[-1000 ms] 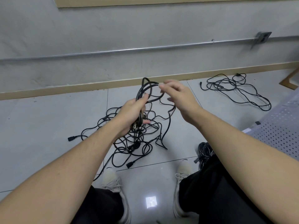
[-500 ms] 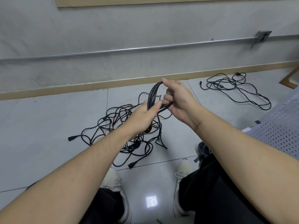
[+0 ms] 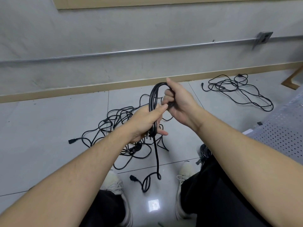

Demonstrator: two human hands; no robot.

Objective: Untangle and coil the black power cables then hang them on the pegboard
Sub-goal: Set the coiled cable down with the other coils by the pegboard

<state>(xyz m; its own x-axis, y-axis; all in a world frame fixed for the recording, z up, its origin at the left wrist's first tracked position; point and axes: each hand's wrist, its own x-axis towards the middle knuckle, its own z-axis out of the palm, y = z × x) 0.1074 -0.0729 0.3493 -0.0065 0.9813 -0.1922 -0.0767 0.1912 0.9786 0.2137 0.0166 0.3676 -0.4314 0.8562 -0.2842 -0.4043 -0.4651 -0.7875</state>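
Left hand (image 3: 147, 122) is wrapped around the gathered loops of a thin black rubber-jacketed power cable (image 3: 153, 102), right hand (image 3: 176, 102) curled on the top of the same coil just above it, both held over the grey tiled floor (image 3: 41, 128). One free tail (image 3: 156, 158) hangs from the left fist to the floor, ending in a moulded plug (image 3: 132, 178) (rest of the black tangle (image 3: 118, 122) sits behind, a second loose pile (image 3: 236, 90) well apart at right, the perforated grey pegboard panel (image 3: 282, 136) at far right). Likely light, limp but springy, so loops will want to pop open: keep the grip at the loops' crossing point, feed the tail in by the cord, not the plug.
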